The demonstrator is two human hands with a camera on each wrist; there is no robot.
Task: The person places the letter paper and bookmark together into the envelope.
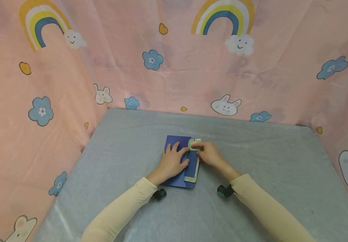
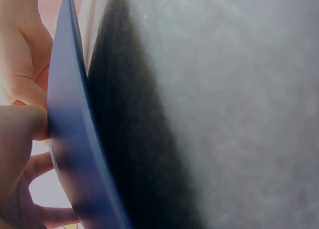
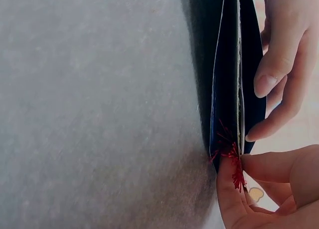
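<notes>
A flat dark-blue folder (image 1: 178,140) lies on the grey cloth, and a narrower blue card with a gold patterned border (image 1: 192,168) covers its right side. Over the folder's middle, my left hand (image 1: 170,162) rests with fingers spread, its fingertips reaching the card's left edge. My right hand (image 1: 210,154) pinches the card's right edge between thumb and fingers near the upper end. Red tassel threads (image 3: 235,166) stick out around those fingertips in the right wrist view. There, the layered blue edges stand slightly apart. From the left wrist, the folder (image 2: 75,99) appears edge-on, raised over its shadow.
A grey cloth (image 1: 125,141) covers the table around the folder. Behind it and at both sides hangs a pink curtain (image 1: 180,84) printed with rainbows, flowers and rabbits. Small black devices sit at the left wrist (image 1: 160,194) and right wrist (image 1: 225,191).
</notes>
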